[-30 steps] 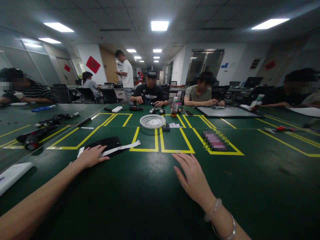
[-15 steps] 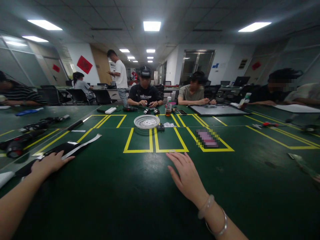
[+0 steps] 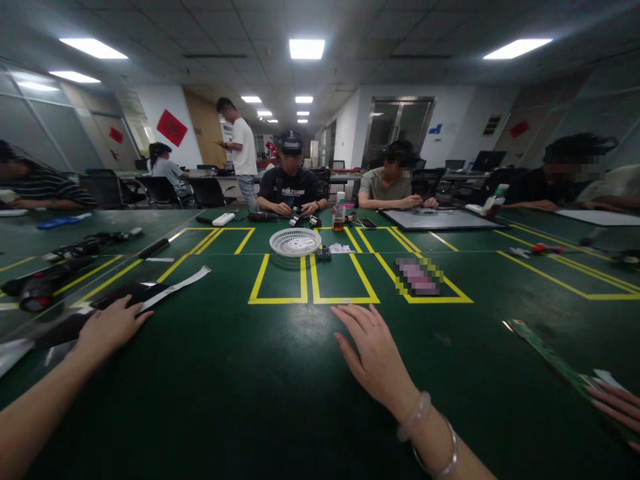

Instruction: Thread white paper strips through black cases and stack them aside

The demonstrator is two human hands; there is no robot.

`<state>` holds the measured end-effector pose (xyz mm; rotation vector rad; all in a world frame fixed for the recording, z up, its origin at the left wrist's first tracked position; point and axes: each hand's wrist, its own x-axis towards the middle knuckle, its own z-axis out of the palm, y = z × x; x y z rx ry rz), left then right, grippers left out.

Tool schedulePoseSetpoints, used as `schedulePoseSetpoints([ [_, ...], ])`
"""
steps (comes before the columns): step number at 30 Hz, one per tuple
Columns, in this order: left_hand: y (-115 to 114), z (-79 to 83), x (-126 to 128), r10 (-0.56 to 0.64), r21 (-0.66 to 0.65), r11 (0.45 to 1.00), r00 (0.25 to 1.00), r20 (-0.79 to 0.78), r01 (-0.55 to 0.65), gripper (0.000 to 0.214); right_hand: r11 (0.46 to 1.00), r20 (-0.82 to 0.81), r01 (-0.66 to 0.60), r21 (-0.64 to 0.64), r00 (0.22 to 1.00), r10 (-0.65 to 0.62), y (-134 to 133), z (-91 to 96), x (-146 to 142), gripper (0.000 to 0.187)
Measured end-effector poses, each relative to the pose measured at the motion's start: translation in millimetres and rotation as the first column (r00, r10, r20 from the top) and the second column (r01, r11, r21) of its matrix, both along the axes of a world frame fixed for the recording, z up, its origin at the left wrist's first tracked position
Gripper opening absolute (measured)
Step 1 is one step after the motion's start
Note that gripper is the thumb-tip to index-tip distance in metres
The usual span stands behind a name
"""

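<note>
- Head view, left hand (image 3: 111,323): resting at the near side of a dark flat item (image 3: 143,292) on the green table (image 3: 280,400). Fingers extended, thumb apart; whether they grip its edge cannot be told.
- Dark flat item: located at the left, partly covered by the hand; a pale strip (image 3: 177,288) extends from beside the fingers toward the table's middle.
- Right hand (image 3: 367,343): palm down at or just above the table, contact unclear. Fingers straight and near one another, thumb wide; nothing held. Fingertips lie just short of the yellow tape (image 3: 345,301). Two bangles (image 3: 453,450) at the wrist.
- Beyond the hands: a white basket (image 3: 295,244), with a small black object (image 3: 324,253) just beside it; a pixelated pinkish item (image 3: 419,276) lies within a taped outline at the right.
- Right edge: another person's hand (image 3: 617,403) at a long green strip (image 3: 550,357); grip unclear.
- Far side: several people seated, one person (image 3: 243,150) standing.
</note>
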<state>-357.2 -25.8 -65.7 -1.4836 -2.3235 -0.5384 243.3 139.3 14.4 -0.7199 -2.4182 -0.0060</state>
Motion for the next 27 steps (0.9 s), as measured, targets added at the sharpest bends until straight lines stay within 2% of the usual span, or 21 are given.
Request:
schedulePoseSetpoints([
  [2, 0.9, 2.2, 13.2, -0.055, 0.024, 0.998, 0.993, -0.109, 0.058, 0.062, 1.0, 0.002, -0.007, 0.008, 1.0, 0.007, -0.7, -0.4, -1.1, 0.04],
  [7, 8.3, 21.1, 49.6, -0.107, 0.015, 0.994, 0.976, -0.192, 0.112, 0.059, 1.0, -0.003, -0.015, 0.017, 1.0, 0.015, -0.1, -1.0, -0.9, 0.04],
  [9, 15.1, 32.6, 72.8, -0.119, 0.016, 0.992, 0.966, -0.23, 0.126, 0.055, 1.0, -0.011, -0.014, 0.017, 1.0, 0.014, 0.0, -1.0, -0.6, 0.04],
  [11, 24.6, 43.4, 104.8, -0.182, 0.01, 0.981, 0.939, -0.291, 0.193, 0.048, 0.999, -0.022, -0.028, 0.019, 0.999, 0.028, -0.8, -1.2, -0.8, 0.04],
  [13, 34.9, 51.8, 144.7, -0.319, -0.017, 0.94, 0.863, -0.391, 0.339, 0.042, 0.998, -0.032, -0.061, 0.021, 0.998, 0.062, -2.7, -1.9, -1.1, 0.04],
  [16, 46.1, 59.4, 213.0, -0.443, -0.049, 0.883, 0.793, -0.419, 0.467, 0.031, 0.989, -0.061, -0.135, 0.057, 0.988, 0.139, -8.0, -2.8, -1.4, 0.042],
  [20, 49.0, 66.0, 299.0, -0.612, -0.062, 0.72, 0.591, -0.526, 0.691, 0.032, 0.957, -0.107, -0.24, 0.163, 0.96, 0.259, -22.2, 0.1, -2.4, 0.046],
  [22, 47.6, 67.2, 332.1, -0.661, -0.069, 0.651, 0.519, -0.542, 0.756, 0.031, 0.952, -0.062, -0.285, 0.11, 0.954, 0.293, -31.6, 2.2, -4.8, 0.049],
  [25, 43.4, 64.2, 364.7, -0.716, -0.048, 0.573, 0.471, -0.516, 0.818, 0.031, 0.947, 0.084, -0.281, -0.158, 0.951, 0.297, -43.3, 0.4, -10.5, 0.071],
  [27, 39.1, 60.1, 375.7, -0.733, -0.028, 0.551, 0.467, -0.494, 0.834, 0.033, 0.91, 0.102, -0.28, -0.306, 0.941, 0.324, -47.0, -4.5, -14.0, 0.074],
])
